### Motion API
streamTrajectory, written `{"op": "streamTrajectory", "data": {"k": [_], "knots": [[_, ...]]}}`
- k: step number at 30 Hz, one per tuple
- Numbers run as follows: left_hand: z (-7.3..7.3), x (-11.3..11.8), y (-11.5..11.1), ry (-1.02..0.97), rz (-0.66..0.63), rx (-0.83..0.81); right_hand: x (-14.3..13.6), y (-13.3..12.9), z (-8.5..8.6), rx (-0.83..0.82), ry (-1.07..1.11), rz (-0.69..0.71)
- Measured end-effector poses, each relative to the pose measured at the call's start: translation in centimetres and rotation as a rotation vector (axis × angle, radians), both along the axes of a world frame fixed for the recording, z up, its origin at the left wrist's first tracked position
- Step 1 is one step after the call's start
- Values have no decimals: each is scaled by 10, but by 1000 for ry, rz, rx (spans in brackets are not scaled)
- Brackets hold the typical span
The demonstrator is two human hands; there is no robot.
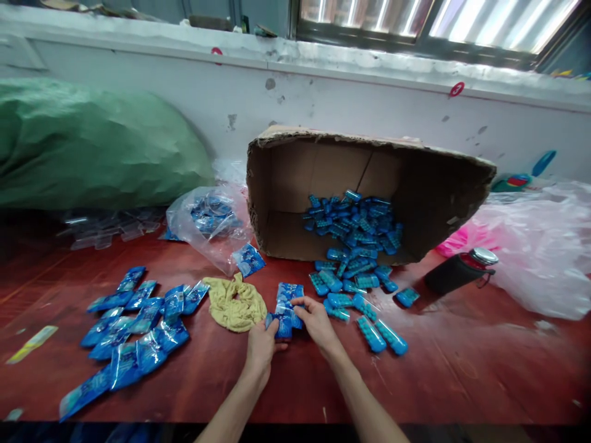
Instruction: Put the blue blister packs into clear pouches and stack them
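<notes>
Head view: both hands on blue packets in front of the cardboard box

The step in hand appears to be two-handed handling of the packets (pixel 287 291), which lie in front of the cardboard box (pixel 305 239), below its left half. The left hand (pixel 262 351) has a narrow grip, thumb and fingers pinching a blue packet. The right hand (pixel 316 323) curls its fingertips onto the packets; whether its grip pinches or merely presses, I cannot tell. The next move, as I judge it, calls for a firm left grip and light right fingertips, since thin film could slide.

Counts, largest first: one red worktop (pixel 438 381) under the box; one green sack (pixel 92 141) left of it; one box, on its side, mouth towards the person; one pale plastic heap (pixel 545 246) right of it. One clear bag (pixel 182 212) with blue contents sits just left of the box, one yellow cloth (pixel 226 301) in front and left, one flask (pixel 452 272) by its right front corner. About a dozen filled packets (pixel 150 351) overlap farther left; one loose packet (pixel 249 259) lies near its left front corner. Blue containers (pixel 357 221) spill from its mouth, too jumbled to count; two (pixel 370 334) lie side by side farthest forward.
</notes>
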State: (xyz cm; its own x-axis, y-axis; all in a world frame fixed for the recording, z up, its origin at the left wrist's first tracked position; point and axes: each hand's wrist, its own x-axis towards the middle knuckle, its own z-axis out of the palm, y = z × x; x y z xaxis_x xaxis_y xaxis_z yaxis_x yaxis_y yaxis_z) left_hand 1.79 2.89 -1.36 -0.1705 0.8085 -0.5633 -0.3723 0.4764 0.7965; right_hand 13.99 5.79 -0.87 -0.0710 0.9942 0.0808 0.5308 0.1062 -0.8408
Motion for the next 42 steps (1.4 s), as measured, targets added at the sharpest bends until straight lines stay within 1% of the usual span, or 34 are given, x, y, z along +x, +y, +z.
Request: {"op": "streamTrajectory", "data": {"k": [3, 5, 8, 10, 11, 12, 13, 15, 16, 18, 21, 27, 31, 33, 37, 39, 42], "knots": [[0, -4, -9, 19, 14, -16, -1, 7, 1, 18, -77, -39], [1, -7, -16, 23, 28, -28, -5, 7, 5, 37, -149, -67], [5, -9, -23, -54, 48, -33, -10, 0, 14, 77, -265, -118], [7, -9, -23, -130, 75, -22, -10, -10, 20, 138, -278, -164], [8, -9, -23, -155, 90, -18, -10, -16, 21, 156, -224, -172], [9, -8, -22, -163, 102, -13, -10, -21, 22, 143, -125, -160], [9, -7, -21, -155, 109, -7, -9, -27, 21, 94, 10, -123], [8, -4, -19, -98, 83, 20, -10, -36, 17, -60, 285, -26], [7, -3, -19, -61, 59, 38, -11, -40, 14, -125, 377, -7], [4, -2, -20, 4, 15, 66, -13, -44, 7, -174, 460, -45], [3, -3, -21, 29, -5, 84, -15, -48, 2, -158, 472, -134], [4, -7, -23, -11, -9, 181, -19, -51, 3, -180, 602, -131], [6, -4, -23, -108, 50, 208, -25, -53, 4, -192, 596, -178], [9, -2, -24, -163, 56, 198, -28, -55, 3, -184, 585, -197], [18, 0, -25, -251, 52, 115, -34, -59, -2, -134, 532, -239], [20, 1, -26, -256, 57, 98, -36, -61, -4, -114, 515, -264], [18, 1, -27, -200, 59, 107, -40, -63, -4, -103, 506, -295]]}}
